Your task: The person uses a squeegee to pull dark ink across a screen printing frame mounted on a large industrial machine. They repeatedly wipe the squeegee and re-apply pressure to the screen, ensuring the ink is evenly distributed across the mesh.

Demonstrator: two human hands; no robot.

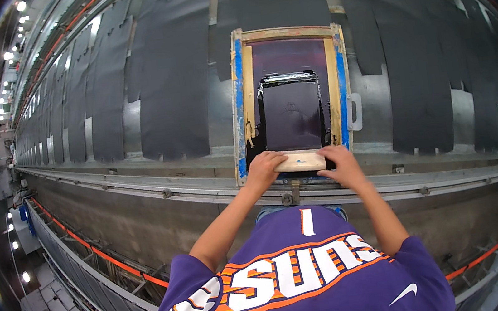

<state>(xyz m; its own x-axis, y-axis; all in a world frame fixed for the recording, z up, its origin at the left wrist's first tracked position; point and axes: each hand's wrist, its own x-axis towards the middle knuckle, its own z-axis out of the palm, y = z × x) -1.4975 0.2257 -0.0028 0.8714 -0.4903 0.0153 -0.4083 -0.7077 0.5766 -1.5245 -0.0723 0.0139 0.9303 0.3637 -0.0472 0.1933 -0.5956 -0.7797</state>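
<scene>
A wooden-handled squeegee [301,162] lies crosswise at the near end of a screen-printing frame [345,89]. Its left end is in the grip of my left hand [264,172], fingers closed over the wood. My right hand [343,167] grips the right end the same way. The squeegee's blade is hidden under the handle. Within the wooden frame, edged with blue tape, is a dark mesh [291,112]. A glossy bead of black ink [288,78] crosses its far half, and more black ink runs down both sides.
The frame rests on a long metal table covered with dark fabric pieces [172,71]; bare metal strips show between them. A metal rail [210,194] runs along the near edge. A white handle-like piece [354,111] juts from the frame's right side. Orange piping [117,256] lies beyond the walkway.
</scene>
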